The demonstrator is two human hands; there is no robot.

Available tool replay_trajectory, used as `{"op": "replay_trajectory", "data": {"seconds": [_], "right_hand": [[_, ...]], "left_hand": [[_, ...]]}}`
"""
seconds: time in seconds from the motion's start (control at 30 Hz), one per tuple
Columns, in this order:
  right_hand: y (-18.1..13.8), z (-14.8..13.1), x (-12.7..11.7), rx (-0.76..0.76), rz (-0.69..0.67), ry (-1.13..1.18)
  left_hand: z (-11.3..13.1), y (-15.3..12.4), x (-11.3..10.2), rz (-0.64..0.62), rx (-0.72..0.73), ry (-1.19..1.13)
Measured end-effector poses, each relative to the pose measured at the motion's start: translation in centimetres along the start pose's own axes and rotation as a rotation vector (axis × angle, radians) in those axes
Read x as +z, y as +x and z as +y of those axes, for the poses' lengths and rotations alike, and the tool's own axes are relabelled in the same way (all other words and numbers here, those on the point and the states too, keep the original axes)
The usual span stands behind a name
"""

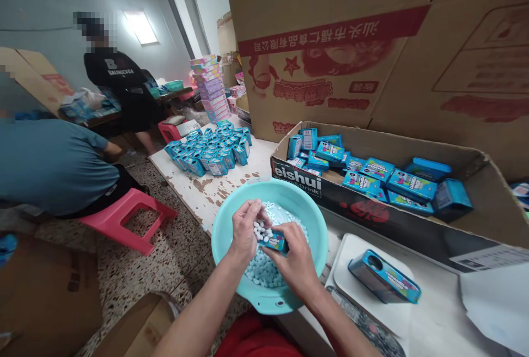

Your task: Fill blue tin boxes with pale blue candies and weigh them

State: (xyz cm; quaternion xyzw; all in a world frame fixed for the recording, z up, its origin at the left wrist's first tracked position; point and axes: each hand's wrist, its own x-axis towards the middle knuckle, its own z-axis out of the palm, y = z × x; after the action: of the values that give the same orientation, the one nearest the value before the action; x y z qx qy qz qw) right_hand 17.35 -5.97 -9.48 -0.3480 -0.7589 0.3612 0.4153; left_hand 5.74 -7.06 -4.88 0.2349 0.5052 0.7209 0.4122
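Observation:
Both my hands are over a turquoise plastic basin (225,208), which holds many small white candies (266,269). Cupped fingers of my left hand (244,230) hold a small heap of white candies against one end of a blue candy tin (274,241). That tin lies tilted in my right hand (294,252), its fingers and thumb wrapped round it. The end of the tin by my left hand is hidden by the candies. Right of the basin, another blue tin (386,279) with a round hole in its end rests on a white kitchen scale (345,258).
A long cardboard box (413,230) behind the scale holds several blue tins. More tins (215,147) stand grouped on the white table (182,186), near stacked pastel boxes (212,90). Large cartons (330,70) rise behind. A seated person (53,164) is on a pink stool (128,216); another person stands beyond.

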Motion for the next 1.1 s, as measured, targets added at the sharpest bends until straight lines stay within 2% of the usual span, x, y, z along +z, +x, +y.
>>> {"op": "replay_trajectory", "data": {"seconds": [0.13, 0.27, 0.4, 0.47, 0.53, 0.6, 0.67, 0.73, 0.83, 0.93, 1.0, 1.1], "right_hand": [[0.0, 0.1, -0.1, 0.025, 0.005, 0.033], [-0.1, 0.1, -0.1, 0.035, 0.035, 0.056], [0.0, 0.0, -0.1, 0.028, -0.015, 0.069], [0.1, 0.0, -0.2, 0.058, -0.028, 0.09], [0.2, 0.1, -0.4, 0.12, 0.029, 0.119], [0.2, 0.2, -0.7, 0.207, 0.182, 0.131], [0.1, 0.2, -1.0, 0.268, 0.354, 0.115], [0.0, 0.2, -1.2, 0.279, 0.46, 0.092], [-0.1, 0.2, -1.3, 0.27, 0.474, 0.071], [-0.1, 0.2, -1.3, 0.266, 0.444, 0.059], [-0.2, 0.3, -1.2, 0.257, 0.427, 0.057], [-0.2, 0.4, -1.2, 0.25, 0.402, 0.064]], "left_hand": [[0.4, 0.0, 0.1, 0.024, -0.018, -0.006], [0.3, -0.4, 0.2, -0.026, -0.059, -0.015], [0.1, -0.8, 0.7, -0.087, -0.07, -0.018], [0.2, -0.4, 0.5, -0.054, -0.03, -0.005], [0.5, 0.5, -0.3, 0.033, 0.033, 0.035], [0.5, 1.5, -1.8, 0.067, 0.064, 0.2], [0.0, 2.2, -3.6, -0.048, 0.05, 0.52], [-1.0, 2.2, -5.0, -0.283, 0.026, 0.874], [-2.7, 0.8, -5.4, -0.692, 0.013, 1.237], [-3.5, -0.8, -4.3, -1.023, -0.01, 1.416], [-3.4, -1.4, -3.7, -1.139, -0.026, 1.447], [-3.1, -1.6, -3.7, -1.187, -0.048, 1.438]]}}
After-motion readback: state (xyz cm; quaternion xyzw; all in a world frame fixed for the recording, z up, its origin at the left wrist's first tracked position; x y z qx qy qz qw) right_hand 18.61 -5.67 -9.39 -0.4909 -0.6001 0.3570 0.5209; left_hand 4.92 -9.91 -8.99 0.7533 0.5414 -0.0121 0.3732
